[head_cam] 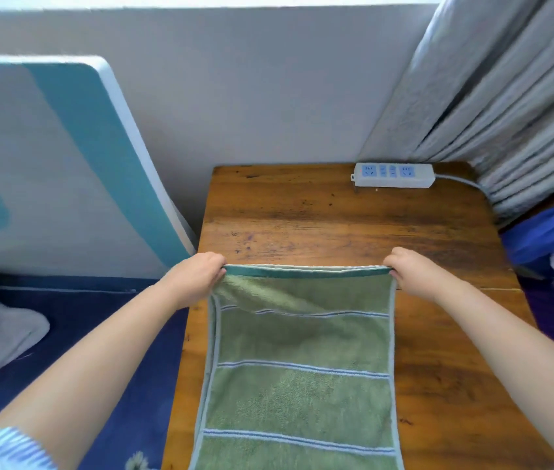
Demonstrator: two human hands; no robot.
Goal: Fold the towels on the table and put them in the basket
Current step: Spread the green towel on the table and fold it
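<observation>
Both hands, left hand (197, 278) and right hand (414, 273), are pinching the far corners of the green striped terry towel (302, 378) over the brown wooden bench (336, 218), folding is only beginning, no basket is showing

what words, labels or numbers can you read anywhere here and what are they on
None can be read.
Power strip at the table's far edge: blue socket panels only, no legible print.
Green towel, gripped by the left hand and right hand: stripes, no lettering.
</observation>
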